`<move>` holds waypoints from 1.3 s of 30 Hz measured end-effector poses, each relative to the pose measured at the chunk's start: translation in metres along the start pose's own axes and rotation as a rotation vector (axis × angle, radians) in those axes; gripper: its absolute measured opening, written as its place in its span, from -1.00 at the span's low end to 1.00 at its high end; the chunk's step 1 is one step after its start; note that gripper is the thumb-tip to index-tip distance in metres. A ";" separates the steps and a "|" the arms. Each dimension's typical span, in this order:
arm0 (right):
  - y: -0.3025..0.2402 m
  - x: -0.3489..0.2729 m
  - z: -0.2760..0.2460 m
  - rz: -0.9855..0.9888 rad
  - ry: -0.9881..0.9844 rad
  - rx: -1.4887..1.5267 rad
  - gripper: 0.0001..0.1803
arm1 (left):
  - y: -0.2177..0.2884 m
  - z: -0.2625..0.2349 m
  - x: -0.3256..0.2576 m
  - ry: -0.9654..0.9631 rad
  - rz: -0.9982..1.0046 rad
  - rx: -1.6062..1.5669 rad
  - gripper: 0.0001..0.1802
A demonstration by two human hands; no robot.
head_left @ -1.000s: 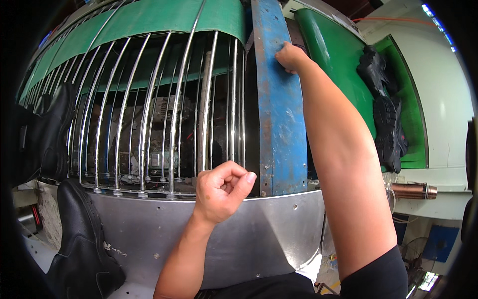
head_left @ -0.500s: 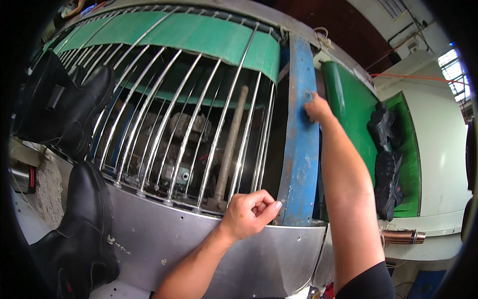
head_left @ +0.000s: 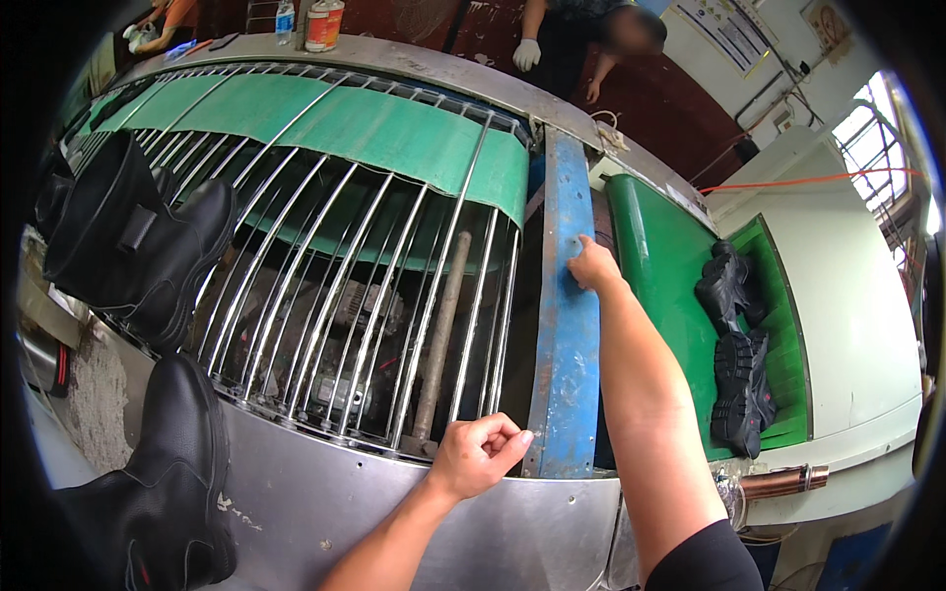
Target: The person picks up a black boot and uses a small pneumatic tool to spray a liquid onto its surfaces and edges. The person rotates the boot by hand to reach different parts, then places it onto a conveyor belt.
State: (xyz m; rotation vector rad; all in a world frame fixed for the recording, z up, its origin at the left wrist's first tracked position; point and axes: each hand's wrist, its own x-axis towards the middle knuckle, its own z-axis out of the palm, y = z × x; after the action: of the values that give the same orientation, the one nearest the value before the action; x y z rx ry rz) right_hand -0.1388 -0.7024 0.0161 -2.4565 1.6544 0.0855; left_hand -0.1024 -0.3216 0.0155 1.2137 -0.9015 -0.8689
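My left hand (head_left: 481,456) is curled into a loose fist at the near steel edge, beside the lower end of the blue metal beam (head_left: 565,364). Nothing shows in its fingers. Farther along that beam rests my right hand (head_left: 594,264), its fingers bent against the surface and partly hidden; no object shows in it. Left of the beam runs a rack of shiny metal rods (head_left: 370,305), with a green sheet (head_left: 394,128) across its far part. Black boots (head_left: 177,424) stand at the left; another black boot (head_left: 138,236) sits beyond.
Right of the beam, black shoes (head_left: 741,389) lie on a green belt (head_left: 670,286). Machinery parts (head_left: 370,305) show beneath the rods. A person (head_left: 591,39) with a white glove is beyond the far ledge; another is at the far left. A bottle (head_left: 285,22) and cans (head_left: 323,25) stand on the ledge.
The view has tilted up, bringing the far ledge, the bottle, the cans and the person beyond into sight. Both hands keep about the same places on the machine.
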 end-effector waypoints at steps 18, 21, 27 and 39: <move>-0.019 -0.008 0.001 -0.063 -0.025 0.012 -0.31 | -0.004 -0.003 0.000 0.012 0.045 -0.020 -0.81; -0.009 0.002 0.007 -0.072 0.023 -0.019 -0.31 | -0.004 -0.001 0.000 -0.005 0.027 -0.041 -0.82; -0.017 -0.002 -0.001 -0.047 -0.008 0.059 -0.33 | -0.003 -0.003 0.001 0.000 0.027 -0.027 -0.81; -0.010 0.006 0.009 -0.102 0.052 0.014 -0.37 | -0.003 -0.005 0.000 0.004 0.015 -0.002 -0.78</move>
State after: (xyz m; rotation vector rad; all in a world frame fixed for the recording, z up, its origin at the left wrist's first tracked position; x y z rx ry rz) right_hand -0.1270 -0.7026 0.0073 -2.5477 1.5410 -0.0046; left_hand -0.0982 -0.3206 0.0123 1.2051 -0.9048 -0.8553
